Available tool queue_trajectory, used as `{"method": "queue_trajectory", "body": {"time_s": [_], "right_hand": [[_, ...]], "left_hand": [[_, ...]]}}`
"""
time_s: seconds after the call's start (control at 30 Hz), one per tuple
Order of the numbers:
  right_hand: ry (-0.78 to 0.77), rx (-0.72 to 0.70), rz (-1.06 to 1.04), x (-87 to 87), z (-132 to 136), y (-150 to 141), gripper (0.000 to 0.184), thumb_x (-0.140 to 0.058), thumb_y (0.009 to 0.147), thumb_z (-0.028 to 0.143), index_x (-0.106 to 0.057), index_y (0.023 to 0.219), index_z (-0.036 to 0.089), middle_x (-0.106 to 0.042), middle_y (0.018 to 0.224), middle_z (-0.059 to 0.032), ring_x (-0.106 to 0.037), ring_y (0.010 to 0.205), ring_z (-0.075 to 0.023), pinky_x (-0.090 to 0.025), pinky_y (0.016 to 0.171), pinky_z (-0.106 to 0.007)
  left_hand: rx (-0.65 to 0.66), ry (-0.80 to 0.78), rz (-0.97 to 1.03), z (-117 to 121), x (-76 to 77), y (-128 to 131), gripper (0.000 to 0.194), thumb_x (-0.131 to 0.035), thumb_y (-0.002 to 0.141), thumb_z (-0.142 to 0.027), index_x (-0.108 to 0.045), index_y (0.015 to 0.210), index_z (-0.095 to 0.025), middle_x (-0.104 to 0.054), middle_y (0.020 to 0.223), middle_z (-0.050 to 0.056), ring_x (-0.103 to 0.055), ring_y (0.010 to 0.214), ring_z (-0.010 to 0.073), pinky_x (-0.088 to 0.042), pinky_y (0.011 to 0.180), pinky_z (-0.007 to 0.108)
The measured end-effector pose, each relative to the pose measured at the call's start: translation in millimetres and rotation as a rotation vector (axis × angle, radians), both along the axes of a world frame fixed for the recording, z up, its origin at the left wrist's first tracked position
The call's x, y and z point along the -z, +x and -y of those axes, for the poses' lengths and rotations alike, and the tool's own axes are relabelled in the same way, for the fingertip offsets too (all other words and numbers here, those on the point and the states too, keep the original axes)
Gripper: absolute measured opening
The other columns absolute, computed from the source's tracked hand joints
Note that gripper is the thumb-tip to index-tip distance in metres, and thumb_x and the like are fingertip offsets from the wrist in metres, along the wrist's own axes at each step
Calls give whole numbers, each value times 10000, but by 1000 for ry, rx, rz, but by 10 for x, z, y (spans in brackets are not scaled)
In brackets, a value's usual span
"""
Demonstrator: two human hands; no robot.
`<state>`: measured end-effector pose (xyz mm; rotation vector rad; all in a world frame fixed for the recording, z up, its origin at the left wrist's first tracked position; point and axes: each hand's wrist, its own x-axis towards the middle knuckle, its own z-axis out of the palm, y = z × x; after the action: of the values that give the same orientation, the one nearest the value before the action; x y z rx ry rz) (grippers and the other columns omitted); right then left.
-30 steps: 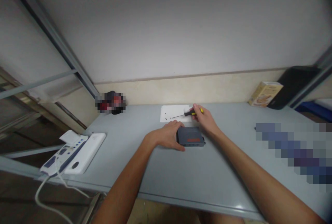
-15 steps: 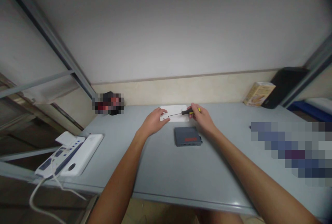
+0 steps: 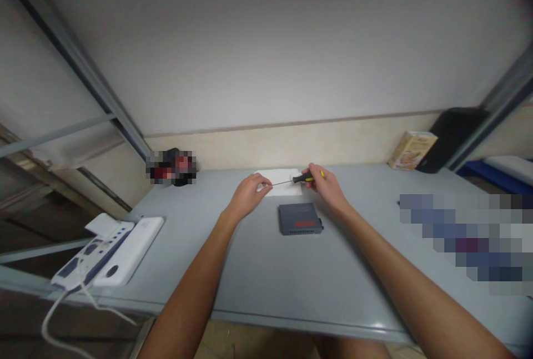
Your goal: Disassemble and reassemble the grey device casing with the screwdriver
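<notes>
My right hand (image 3: pixel 325 184) grips the black and yellow handle of a screwdriver (image 3: pixel 303 178), whose thin shaft points left over a white sheet of paper (image 3: pixel 283 190). At the screwdriver's tip, my left hand (image 3: pixel 249 195) has thumb and fingers pinched together. Whatever lies between those fingertips is too small to make out. Just nearer than the paper, a flat dark grey box-shaped device (image 3: pixel 298 217) with red lettering and a slotted front edge lies on the table, touched by neither hand.
The grey table (image 3: pixel 258 270) meets a wall at the back. On the left are a white power strip (image 3: pixel 94 253) with cables and a white slab-shaped device (image 3: pixel 137 251). A yellowish carton (image 3: pixel 412 151) stands at the back right by a black case (image 3: pixel 449 137). Blurred-out items flank both sides.
My left thumb and fingers have closed together at the screwdriver's tip, where they were apart before. The screwdriver stays in my right hand, nearly unmoved. The view has shifted slightly.
</notes>
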<state>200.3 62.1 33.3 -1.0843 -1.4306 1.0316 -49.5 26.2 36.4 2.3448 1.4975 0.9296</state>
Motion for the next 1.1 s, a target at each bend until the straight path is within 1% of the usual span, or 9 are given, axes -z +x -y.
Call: {"method": "queue_trajectory", "body": {"time_s": [0.17,0.3,0.5,0.6,0.7,0.8,1.0,1.1], "right_hand": [[-9,14,-5,-21,11,8,611,-485,893,735,-718,921,171,-578,592,6,-501,572,-148,-356,556,-266],[-16,23,-52,-58,22,16,584,-521,879,722,-710,889,169,-574,582,9,-505,561,-137,-364,555,-258],[-47,20,-122,-75,23,3,577,-568,836,731,-715,852,173,-584,555,8,-508,523,-130,-366,519,-250],[-50,25,-149,-74,21,7,553,-576,847,709,-721,853,176,-590,558,7,-509,521,-126,-364,512,-243],[-49,41,-180,-71,13,20,529,-586,855,686,-723,858,175,-589,552,9,-499,511,-120,-350,494,-235],[-60,58,-228,-58,-6,35,512,-590,861,668,-722,856,174,-580,527,14,-478,484,-114,-333,476,-230],[-82,72,-303,-34,-41,36,511,-626,834,674,-713,841,170,-599,574,11,-507,490,-101,-339,463,-214],[-64,69,-292,-47,-39,36,516,-619,839,682,-704,851,173,-583,564,21,-493,479,-93,-333,455,-205]], "left_hand": [[-12,-38,37,-9,5,-3,180,-576,974,-288,-719,982,-179,-716,1008,69,-634,933,204,-466,886,311],[-30,-80,205,-52,62,28,204,-565,970,-307,-709,958,-163,-717,932,56,-621,853,184,-458,825,290],[-21,-177,418,-96,120,108,207,-600,910,-330,-699,905,-148,-689,811,36,-595,755,163,-445,732,267],[-12,-206,506,-107,116,123,218,-627,879,-354,-691,876,-146,-682,778,37,-594,734,161,-442,712,267],[7,-214,585,-120,107,127,232,-653,855,-375,-686,867,-146,-696,786,47,-605,739,159,-442,716,268],[15,-236,664,-131,96,139,271,-684,829,-411,-683,876,-143,-708,787,53,-604,718,152,-432,678,260],[15,-311,809,-115,59,203,342,-757,757,-453,-664,847,-136,-712,729,51,-520,589,112,-393,587,244],[9,-346,867,-74,46,239,363,-767,757,-461,-665,862,-129,-722,754,57,-496,571,97,-383,581,241]]}}
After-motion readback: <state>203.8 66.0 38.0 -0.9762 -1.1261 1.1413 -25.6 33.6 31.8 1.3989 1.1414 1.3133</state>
